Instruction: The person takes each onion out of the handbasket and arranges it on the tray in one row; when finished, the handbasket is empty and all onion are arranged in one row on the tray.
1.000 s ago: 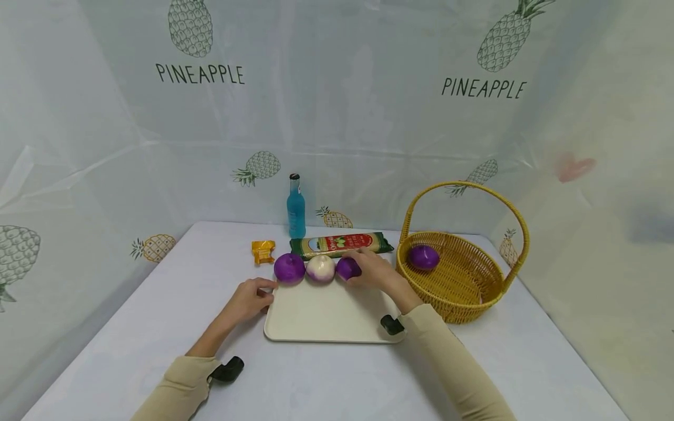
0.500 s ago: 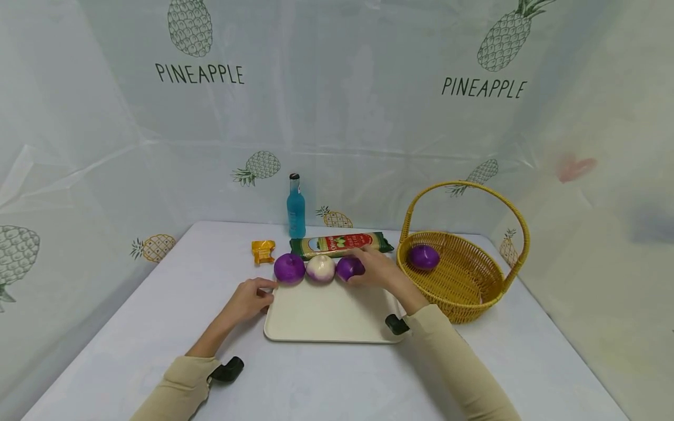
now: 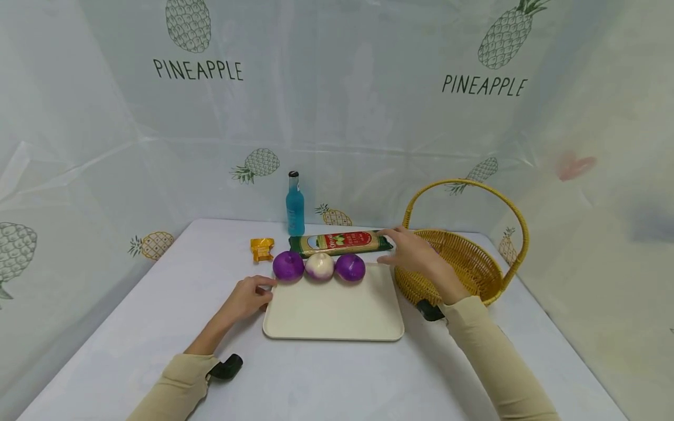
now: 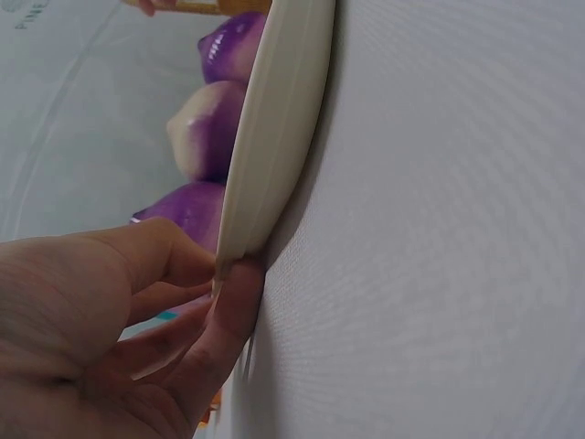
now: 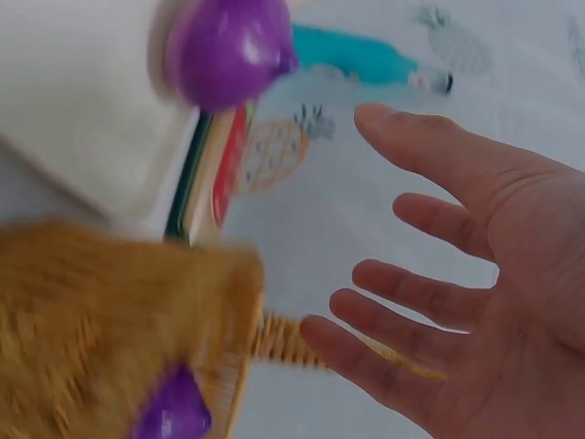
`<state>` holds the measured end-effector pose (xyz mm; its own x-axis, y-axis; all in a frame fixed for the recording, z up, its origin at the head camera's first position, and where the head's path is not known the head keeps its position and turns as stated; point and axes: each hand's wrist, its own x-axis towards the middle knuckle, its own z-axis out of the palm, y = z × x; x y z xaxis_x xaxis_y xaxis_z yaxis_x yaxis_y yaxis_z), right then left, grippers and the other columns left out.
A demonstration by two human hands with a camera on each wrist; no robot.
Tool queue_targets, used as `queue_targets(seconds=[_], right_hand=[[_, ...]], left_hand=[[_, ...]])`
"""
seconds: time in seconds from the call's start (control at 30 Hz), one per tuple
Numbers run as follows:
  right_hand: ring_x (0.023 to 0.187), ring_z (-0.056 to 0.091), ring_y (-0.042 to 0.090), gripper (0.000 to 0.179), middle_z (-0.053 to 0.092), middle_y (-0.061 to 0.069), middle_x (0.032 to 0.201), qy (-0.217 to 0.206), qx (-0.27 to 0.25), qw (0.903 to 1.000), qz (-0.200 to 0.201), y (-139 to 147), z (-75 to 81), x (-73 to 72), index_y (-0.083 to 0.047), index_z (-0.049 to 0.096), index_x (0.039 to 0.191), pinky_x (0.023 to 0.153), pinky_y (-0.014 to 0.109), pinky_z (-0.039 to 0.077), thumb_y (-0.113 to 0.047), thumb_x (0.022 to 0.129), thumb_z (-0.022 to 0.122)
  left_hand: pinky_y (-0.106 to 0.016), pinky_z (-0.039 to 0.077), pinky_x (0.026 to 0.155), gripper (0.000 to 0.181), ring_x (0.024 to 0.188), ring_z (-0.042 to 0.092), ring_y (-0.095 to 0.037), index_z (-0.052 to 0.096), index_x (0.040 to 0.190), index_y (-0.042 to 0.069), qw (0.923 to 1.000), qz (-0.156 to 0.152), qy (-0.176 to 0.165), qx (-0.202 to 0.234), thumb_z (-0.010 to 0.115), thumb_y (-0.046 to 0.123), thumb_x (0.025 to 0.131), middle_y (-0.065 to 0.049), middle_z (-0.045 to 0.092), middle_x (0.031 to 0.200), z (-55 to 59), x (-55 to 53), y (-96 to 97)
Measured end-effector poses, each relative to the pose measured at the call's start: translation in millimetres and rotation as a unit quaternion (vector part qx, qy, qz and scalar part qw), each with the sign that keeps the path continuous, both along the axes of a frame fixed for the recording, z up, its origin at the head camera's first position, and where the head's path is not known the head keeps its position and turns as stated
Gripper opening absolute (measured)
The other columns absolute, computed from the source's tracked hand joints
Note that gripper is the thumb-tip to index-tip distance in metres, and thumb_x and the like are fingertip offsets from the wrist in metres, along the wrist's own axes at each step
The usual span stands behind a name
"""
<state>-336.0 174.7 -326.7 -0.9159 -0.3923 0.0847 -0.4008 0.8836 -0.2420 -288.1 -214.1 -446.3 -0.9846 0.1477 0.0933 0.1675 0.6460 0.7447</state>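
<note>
My left hand [image 3: 248, 298] pinches the left rim of a cream tray [image 3: 334, 313]; the left wrist view shows the thumb above the rim and a finger beneath it. Along the tray's far edge sit a purple onion [image 3: 288, 266], a white-and-purple onion [image 3: 319, 266] and another purple onion [image 3: 350, 268] at the right. My right hand [image 3: 416, 252] is in the air between that onion and the yellow wicker basket [image 3: 476, 263], fingers spread and holding nothing. A purple onion [image 5: 174, 412] lies in the basket, hidden behind the right hand in the head view.
Behind the tray lies a long green-and-red packet [image 3: 341, 242]. A blue bottle [image 3: 295, 207] stands upright behind it, and a small orange packet [image 3: 261, 249] lies at left. The basket's tall handle [image 3: 466, 182] arches over it at the tray's right.
My right hand has let go of the rightmost purple onion on the tray and moved right toward the basket. The left hand stays on the tray rim.
</note>
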Motion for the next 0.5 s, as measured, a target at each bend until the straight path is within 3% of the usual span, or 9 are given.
queue_targets(seconds=[0.3, 0.5], right_hand=[[0.122, 0.053, 0.042, 0.066, 0.051, 0.026, 0.136, 0.000, -0.031, 0.9995, -0.001, 50, 12.5, -13.7, -0.009, 0.049, 0.143, 0.100, 0.059, 0.047, -0.035, 0.087, 0.073], [0.125, 0.049, 0.046, 0.062, 0.053, 0.028, 0.136, -0.021, -0.047, 0.9987, 0.008, 73, 10.7, -31.0, -0.002, 0.049, 0.140, 0.099, 0.060, 0.046, -0.030, 0.089, 0.071]], left_hand=[[-0.026, 0.057, 0.059, 0.037, 0.068, 0.065, -0.013, 0.068, 0.119, -0.002, 1.0000, 0.006, -0.007, 0.002, 0.060, 0.000, 0.083, -0.022, 0.067, 0.114, -0.4, 0.3, -0.5], [-0.026, 0.057, 0.059, 0.036, 0.069, 0.065, -0.013, 0.069, 0.118, -0.001, 1.0000, 0.006, -0.005, 0.000, 0.061, 0.000, 0.083, -0.022, 0.066, 0.117, 0.1, 0.6, -0.2]])
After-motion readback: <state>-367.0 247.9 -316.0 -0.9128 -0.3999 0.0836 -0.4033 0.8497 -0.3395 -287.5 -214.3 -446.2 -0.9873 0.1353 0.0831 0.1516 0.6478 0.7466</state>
